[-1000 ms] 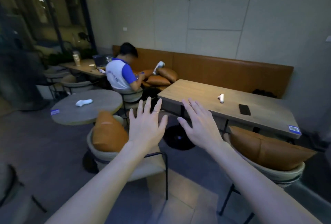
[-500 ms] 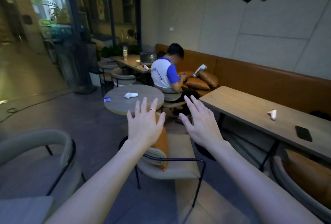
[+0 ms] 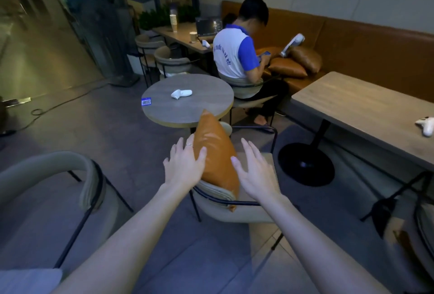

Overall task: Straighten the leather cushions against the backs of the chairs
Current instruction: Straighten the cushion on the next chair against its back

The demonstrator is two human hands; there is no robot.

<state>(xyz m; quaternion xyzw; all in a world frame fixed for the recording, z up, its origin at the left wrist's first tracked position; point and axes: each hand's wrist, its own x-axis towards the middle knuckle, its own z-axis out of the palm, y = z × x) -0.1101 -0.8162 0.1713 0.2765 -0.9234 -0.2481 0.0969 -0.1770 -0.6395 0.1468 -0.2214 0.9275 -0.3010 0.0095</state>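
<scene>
Both hands spread wide, palms down: L hand [image 3: 184, 168] w/ thumb on cushion [image 3: 216, 157], R hand [image 3: 256, 174] just beside it; cushion upright on edge vs chair [image 3: 234, 209] back, near round table [image 3: 187, 100].

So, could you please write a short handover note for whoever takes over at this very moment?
Left hand: open, fingers spread, on the left edge of the orange leather cushion.
Right hand: open, beside the cushion's right side; contact unclear.
Cushion: standing tilted on the nearest chair, lower corner poking past the back rail.
Done: nothing gripped yet.
Left: square this cushion against the chair back. The beige chair at left shows no cushion; two more cushions lie on the bench.
</scene>
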